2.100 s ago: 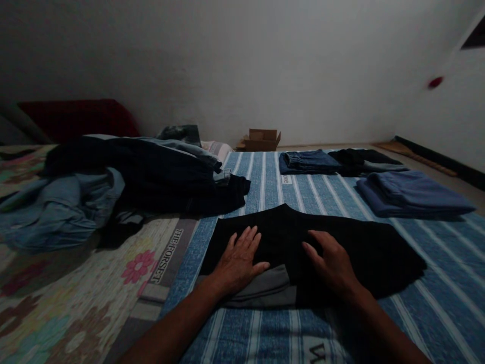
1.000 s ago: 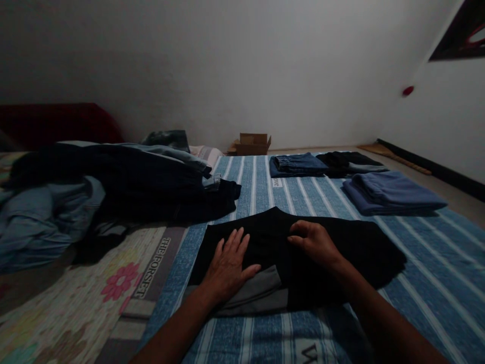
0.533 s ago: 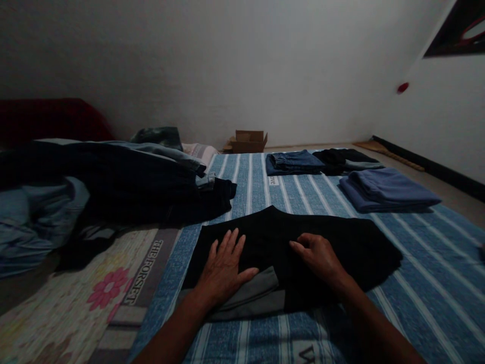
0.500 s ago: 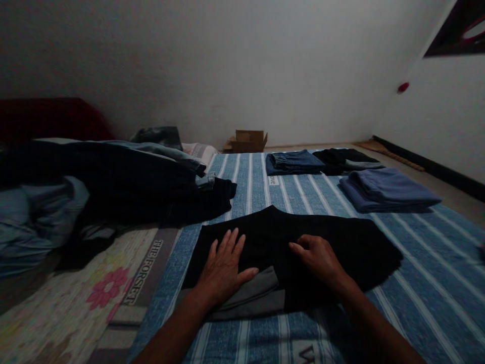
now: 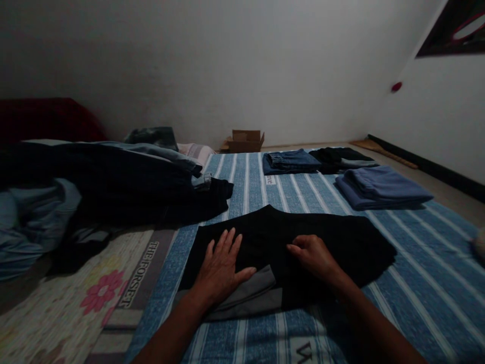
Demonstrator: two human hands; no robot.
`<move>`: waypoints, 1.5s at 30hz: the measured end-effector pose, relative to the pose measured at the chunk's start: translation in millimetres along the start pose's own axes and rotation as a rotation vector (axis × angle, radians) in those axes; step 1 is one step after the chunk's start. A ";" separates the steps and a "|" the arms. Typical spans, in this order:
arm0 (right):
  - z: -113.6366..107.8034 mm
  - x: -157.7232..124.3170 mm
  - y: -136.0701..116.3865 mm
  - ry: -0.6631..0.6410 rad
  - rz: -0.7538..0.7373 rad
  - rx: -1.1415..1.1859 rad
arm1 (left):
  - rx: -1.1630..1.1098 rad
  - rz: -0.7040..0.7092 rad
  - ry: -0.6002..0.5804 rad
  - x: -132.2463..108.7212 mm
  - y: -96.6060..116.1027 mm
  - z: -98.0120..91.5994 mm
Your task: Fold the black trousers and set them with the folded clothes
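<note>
Black, grey-panelled cloth garment [image 5: 341, 235] flat on blue, white-striped fabric cover [image 5: 252, 189]. Left hand [image 5: 220, 265] splayed on it; right hand [image 5: 312, 256] curled, grip unclear from here. Likely smoothing; next move calls for even tension.

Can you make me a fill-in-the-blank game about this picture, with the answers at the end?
1. The left hand rests with spread fingers on a garment that is mostly ____ with some grey.
2. The cloth under that garment is blue with white ____.
3. The open box near the far wall is made of ____.
4. The flower beside the printed letters is ____.

Missing words: black; stripes; cardboard; pink.
</note>
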State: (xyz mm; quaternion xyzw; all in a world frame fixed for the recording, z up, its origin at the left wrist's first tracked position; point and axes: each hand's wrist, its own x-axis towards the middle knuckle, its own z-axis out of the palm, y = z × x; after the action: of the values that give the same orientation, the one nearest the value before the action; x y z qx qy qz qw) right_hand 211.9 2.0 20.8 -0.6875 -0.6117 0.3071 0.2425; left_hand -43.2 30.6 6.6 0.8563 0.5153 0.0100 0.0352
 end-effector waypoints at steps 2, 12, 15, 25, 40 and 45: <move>-0.2 -0.4 -0.9 0.006 -0.006 0.016 | 0.002 -0.011 -0.022 0.3 1.0 -1.4; -2.0 -2.5 0.8 0.019 0.061 -0.178 | 0.009 0.000 0.010 1.0 -0.5 1.6; -6.9 -10.9 -10.0 0.153 0.011 -0.297 | 0.020 -0.006 -0.019 1.9 0.7 1.5; 31.4 -28.6 -7.3 0.143 -0.594 -0.506 | 0.048 -0.023 -0.059 2.6 3.6 -2.9; 34.6 -35.0 -3.6 -0.094 -0.467 -0.437 | 0.111 -0.220 -0.061 7.9 -3.5 -2.2; 33.9 -38.1 -4.5 -0.042 -0.494 -0.405 | 0.138 -0.229 -0.071 9.7 -3.3 -4.2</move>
State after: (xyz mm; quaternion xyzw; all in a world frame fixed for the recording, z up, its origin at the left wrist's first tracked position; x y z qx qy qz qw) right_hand 182.0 -36.5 5.3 -0.5462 -0.8136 0.1251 0.1551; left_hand -41.8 40.9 10.4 0.7920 0.6076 -0.0597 -0.0045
